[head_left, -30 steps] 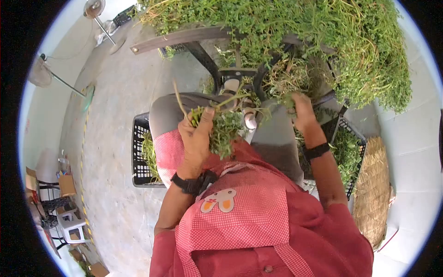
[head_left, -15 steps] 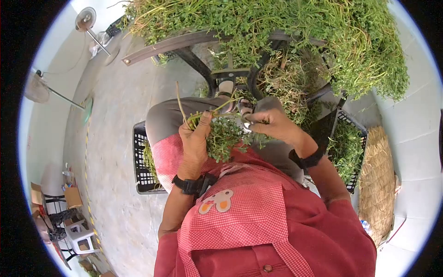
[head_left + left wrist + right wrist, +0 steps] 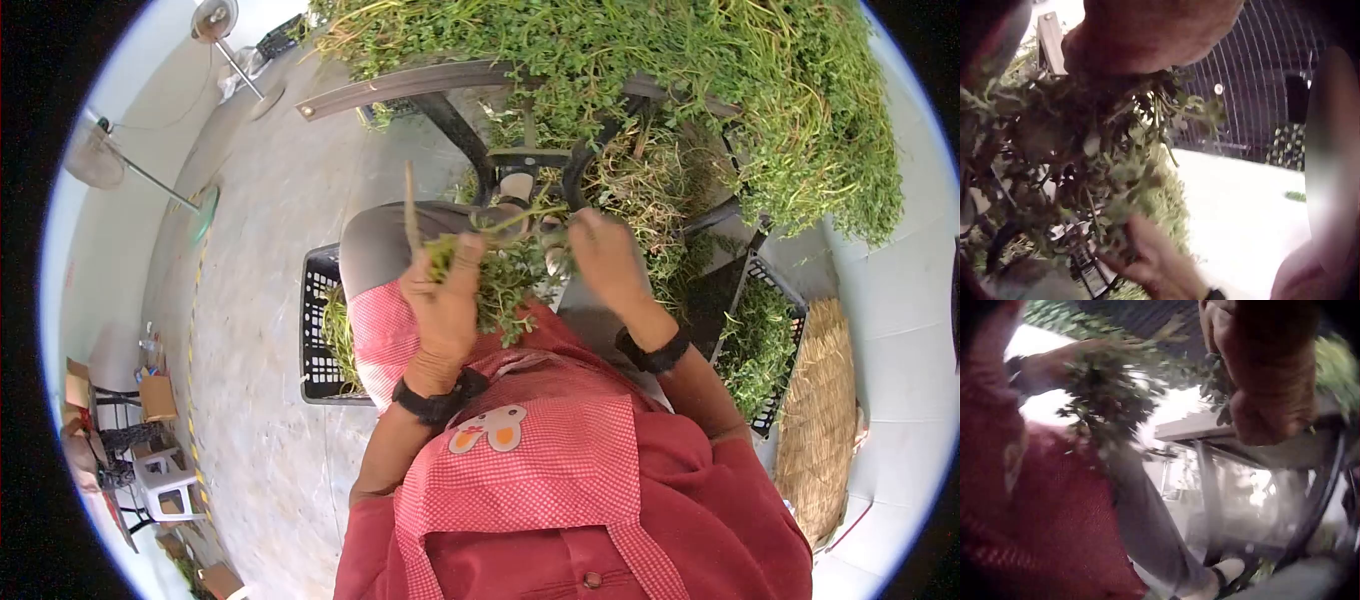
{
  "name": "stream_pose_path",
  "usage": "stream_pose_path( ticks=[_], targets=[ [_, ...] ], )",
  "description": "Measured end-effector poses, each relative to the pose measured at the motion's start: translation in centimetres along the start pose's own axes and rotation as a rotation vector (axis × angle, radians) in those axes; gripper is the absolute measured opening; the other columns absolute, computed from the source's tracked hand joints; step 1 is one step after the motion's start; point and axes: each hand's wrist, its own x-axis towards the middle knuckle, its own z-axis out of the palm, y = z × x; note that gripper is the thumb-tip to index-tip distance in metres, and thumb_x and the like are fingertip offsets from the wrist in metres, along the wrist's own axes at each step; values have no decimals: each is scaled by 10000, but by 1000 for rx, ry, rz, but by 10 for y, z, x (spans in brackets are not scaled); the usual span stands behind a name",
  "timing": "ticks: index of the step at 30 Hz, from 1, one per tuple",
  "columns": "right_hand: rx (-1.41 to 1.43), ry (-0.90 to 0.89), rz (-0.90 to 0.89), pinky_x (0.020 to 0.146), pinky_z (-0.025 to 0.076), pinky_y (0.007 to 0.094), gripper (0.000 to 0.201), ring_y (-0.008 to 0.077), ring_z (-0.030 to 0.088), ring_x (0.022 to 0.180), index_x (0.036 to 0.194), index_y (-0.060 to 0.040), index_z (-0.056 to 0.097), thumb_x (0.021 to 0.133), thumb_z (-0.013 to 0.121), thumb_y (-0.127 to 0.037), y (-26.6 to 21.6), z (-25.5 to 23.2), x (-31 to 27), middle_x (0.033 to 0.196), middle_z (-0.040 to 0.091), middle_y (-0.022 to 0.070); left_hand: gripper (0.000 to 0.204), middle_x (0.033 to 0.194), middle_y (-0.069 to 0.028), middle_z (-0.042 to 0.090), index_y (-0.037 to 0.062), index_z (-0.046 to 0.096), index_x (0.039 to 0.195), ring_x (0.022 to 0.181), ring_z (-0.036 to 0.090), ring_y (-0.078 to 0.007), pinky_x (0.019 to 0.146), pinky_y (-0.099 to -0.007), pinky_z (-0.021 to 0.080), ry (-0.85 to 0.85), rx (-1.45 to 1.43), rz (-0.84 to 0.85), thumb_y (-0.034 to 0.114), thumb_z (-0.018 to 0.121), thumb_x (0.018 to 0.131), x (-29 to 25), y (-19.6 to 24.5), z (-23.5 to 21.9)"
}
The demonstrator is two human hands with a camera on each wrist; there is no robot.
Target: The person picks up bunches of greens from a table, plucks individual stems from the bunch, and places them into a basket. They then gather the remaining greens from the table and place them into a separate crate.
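My left hand [image 3: 443, 305] grips a bunch of leafy green stems [image 3: 508, 290] over my lap, thumb across the stems. A long pale stalk [image 3: 410, 200] sticks up from that fist, and the leafy ends hang to the right. Just right of the bunch is my right hand [image 3: 608, 262], blurred, its fingers curled. In the right wrist view a small leafy sprig [image 3: 1215, 390] shows at its fingers. The left wrist view has the right hand [image 3: 1154, 259] below the hanging leaves, its fingertips among them.
A large heap of greens [image 3: 640, 50] covers the table ahead, overhanging its edge [image 3: 400, 86]. Tangled stems [image 3: 650, 190] lie beneath. Black crates of greens stand at left [image 3: 318, 330] and right [image 3: 765, 340]. A straw mat [image 3: 815, 400] is at far right.
My right hand came in from the right to the leaves of the bunch, then drew back slightly right. The left hand keeps its grip on the bunch.
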Motion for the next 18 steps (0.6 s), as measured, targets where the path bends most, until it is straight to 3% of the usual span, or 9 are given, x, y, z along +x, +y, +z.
stream_pose_path(
  ticks=[2,4,6,7,8,11,13,14,18],
  targets=[
    [186,225,-138,591,425,350,177,181,551,706,911,-19,557,878,469,-169,110,29,-5,784,579,94,202,726,36,546,23,650,871,604,443,-53,537,-192,350,106,-256,-158,218,674,826,10,41,-13],
    [-283,368,-377,667,461,321,246,196,554,855,1050,-39,542,888,476,-212,174,10,-18,945,551,61,226,711,35,534,29,643,904,588,452,-67,524,-205,358,254,-518,-274,242,665,832,27,54,-40],
    [896,165,926,753,471,311,338,198,521,939,1187,-63,481,884,510,-213,63,-42,-4,1056,495,62,286,674,13,518,39,615,990,583,499,-126,509,-260,410,181,-417,-256,290,623,852,38,46,-89],
    [910,117,910,753,471,311,338,198,521,939,1187,-63,481,884,510,-213,139,-37,-34,1056,495,62,286,674,13,518,39,615,990,583,499,-126,509,-260,410,221,-398,-234,290,623,852,39,48,-105],
    [534,-147,302,983,346,427,673,351,419,1189,1365,-46,320,789,623,-216,204,-25,-32,1314,416,196,302,659,7,506,36,608,1001,575,498,-133,507,-257,414,281,-442,-293,298,622,851,42,51,-117],
    [312,-38,524,985,358,397,712,345,414,1198,1348,-38,337,762,675,-262,194,-19,-53,1308,424,181,340,658,-15,509,35,597,1004,576,503,-148,516,-247,425,332,-499,-391,331,628,840,61,54,-155],
    [618,-209,490,1033,315,395,786,342,362,1248,1356,-27,308,743,699,-326,196,-27,-64,1344,388,181,329,647,-1,506,28,597,961,561,500,-134,511,-250,429,334,-414,-401,330,635,835,69,72,-171],
    [107,-121,169,1064,278,377,776,320,315,1286,1369,-24,275,768,666,-320,315,-7,-78,1364,369,171,275,662,-19,528,34,597,869,550,518,-131,488,-264,433,335,-266,-316,302,646,826,77,65,-186],
    [-631,-122,6,1055,295,352,740,300,317,1289,1366,-23,282,783,641,-305,208,-35,-72,1361,375,163,195,641,-24,533,29,589,736,491,506,-123,441,-275,424,263,-15,-450,185,699,776,118,-2,-262]
  ],
)
